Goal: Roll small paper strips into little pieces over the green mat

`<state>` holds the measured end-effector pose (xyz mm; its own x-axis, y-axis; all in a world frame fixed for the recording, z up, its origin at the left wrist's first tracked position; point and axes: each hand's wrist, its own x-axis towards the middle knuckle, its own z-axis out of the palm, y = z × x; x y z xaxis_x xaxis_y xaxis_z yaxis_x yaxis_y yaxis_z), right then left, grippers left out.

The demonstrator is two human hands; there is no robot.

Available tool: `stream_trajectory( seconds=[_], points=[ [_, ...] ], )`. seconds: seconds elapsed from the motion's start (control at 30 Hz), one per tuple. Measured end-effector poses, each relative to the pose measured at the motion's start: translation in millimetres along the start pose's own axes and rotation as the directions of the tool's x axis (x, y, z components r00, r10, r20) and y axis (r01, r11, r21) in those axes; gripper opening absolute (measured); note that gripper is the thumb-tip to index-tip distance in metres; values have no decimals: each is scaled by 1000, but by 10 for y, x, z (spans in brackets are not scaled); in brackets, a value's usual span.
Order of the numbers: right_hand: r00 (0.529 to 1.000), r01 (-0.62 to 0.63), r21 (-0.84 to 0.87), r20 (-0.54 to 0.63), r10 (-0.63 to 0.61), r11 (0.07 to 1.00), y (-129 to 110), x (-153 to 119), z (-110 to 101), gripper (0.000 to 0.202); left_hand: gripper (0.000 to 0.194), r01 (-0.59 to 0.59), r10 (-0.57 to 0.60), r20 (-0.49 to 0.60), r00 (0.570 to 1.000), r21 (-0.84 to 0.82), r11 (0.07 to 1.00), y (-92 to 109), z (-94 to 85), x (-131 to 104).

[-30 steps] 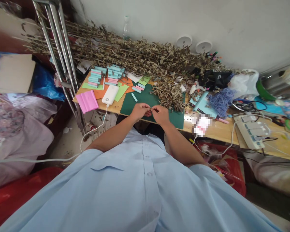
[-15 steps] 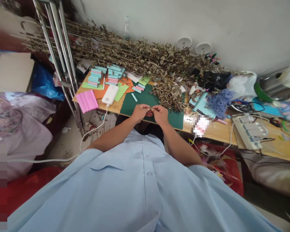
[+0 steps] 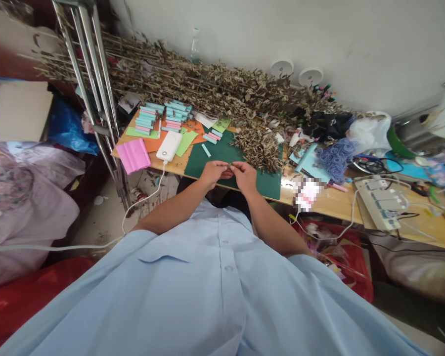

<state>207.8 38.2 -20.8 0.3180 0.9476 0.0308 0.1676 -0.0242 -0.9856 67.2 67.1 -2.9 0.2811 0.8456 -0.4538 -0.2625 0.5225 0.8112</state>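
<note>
Both hands' fingers (image 3: 234,169) pinched together on something tiny (unclear what) over green mat (image 3: 222,154).

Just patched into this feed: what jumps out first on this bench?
The huge heap of dried leafy stems sprawled along the wall across the back of the table dominates. In front of it, the left hand and right hand meet over the dark green cutting mat, pinching something too small to identify. Left of the mat lie stacked teal and pink paper rolls and a white power bank.
</note>
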Motion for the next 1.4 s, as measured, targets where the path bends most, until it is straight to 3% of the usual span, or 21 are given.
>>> stream_trajectory(
  seconds=[0.13,0.3,0.43,0.57,0.83,0.97,1.03,1.1,1.23,1.4],
  points=[
    [979,203,-253,60,-194,946,-9,-38,-28,10,5,-21,21,25,999,-26,999,-7,-6,-19],
    [981,185,-331,126,-151,925,0,-57,-70,16,11,-57,55,50,997,49,997,-23,-42,-33],
    [965,261,-412,132,-226,873,0,-38,-96,15,8,-53,49,70,996,55,997,-18,-49,-29],
    [930,359,-357,210,-301,862,18,-28,-97,17,10,-39,36,56,998,49,998,-17,-41,-22],
    [961,238,-348,219,-168,907,34,-7,-142,14,11,-79,61,97,993,200,977,-49,-55,-48],
    [971,-13,-68,237,29,998,-23,20,-121,21,13,-88,75,120,990,103,991,-31,-83,-52],
    [960,-156,96,247,128,983,-39,26,-97,30,16,-33,32,135,990,6,999,-12,-93,-49],
    [960,-218,203,220,172,955,-37,33,-79,37,18,23,-12,137,990,-81,996,4,-99,-42],
    [985,-156,181,105,138,971,-20,52,-76,39,15,38,-29,71,997,-126,991,8,-93,-19],
    [986,60,-94,161,-44,994,-81,59,-107,22,12,-1,1,47,999,-11,1000,-12,-46,1]
  ],
)
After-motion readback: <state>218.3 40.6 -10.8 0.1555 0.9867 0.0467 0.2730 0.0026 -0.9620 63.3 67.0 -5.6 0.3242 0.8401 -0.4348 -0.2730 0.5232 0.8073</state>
